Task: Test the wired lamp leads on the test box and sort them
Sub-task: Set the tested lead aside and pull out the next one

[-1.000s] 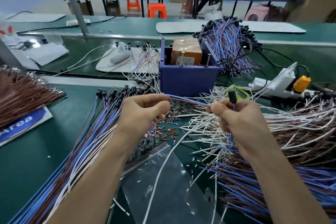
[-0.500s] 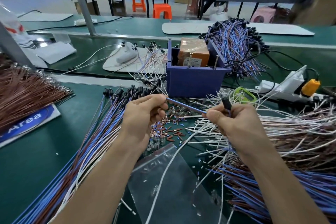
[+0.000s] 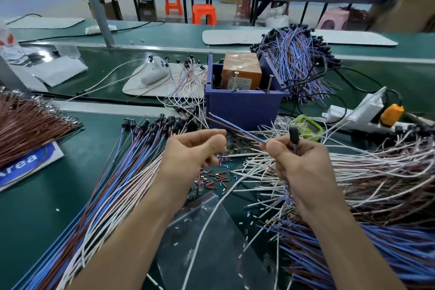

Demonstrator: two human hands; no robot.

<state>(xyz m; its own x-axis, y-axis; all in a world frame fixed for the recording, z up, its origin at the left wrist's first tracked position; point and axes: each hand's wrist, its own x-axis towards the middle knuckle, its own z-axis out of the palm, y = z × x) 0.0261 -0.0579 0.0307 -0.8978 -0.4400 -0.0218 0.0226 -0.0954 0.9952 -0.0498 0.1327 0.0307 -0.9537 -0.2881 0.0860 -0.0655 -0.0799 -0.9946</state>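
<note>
My right hand [image 3: 303, 167] grips one lamp lead. Its black lamp holder [image 3: 294, 135] sticks up out of the fist, and its blue and brown wires [image 3: 235, 128] run up and left from thumb and forefinger to bare free ends. My left hand [image 3: 193, 153] is beside them with fingers curled and thumb on forefinger; the wires pass just above its fingertips. The blue test box [image 3: 244, 110] stands right behind, holding an orange block [image 3: 242, 70] and two upright metal pins [image 3: 270, 82]. A straightened bundle of leads [image 3: 106, 195] lies at left, and a loose pile [image 3: 376, 183] at right.
Another heap of blue-brown leads [image 3: 294, 61] lies behind the box. Brown wires [image 3: 28, 125] fan out far left. A white power strip [image 3: 357, 113] with an orange plug [image 3: 392, 114] sits at right. A clear plastic bag [image 3: 207, 242] and insulation scraps [image 3: 216, 176] lie between my arms.
My left hand slid off the lead's wire ends, which now stick out free toward the box. Both hands moved slightly nearer the box.
</note>
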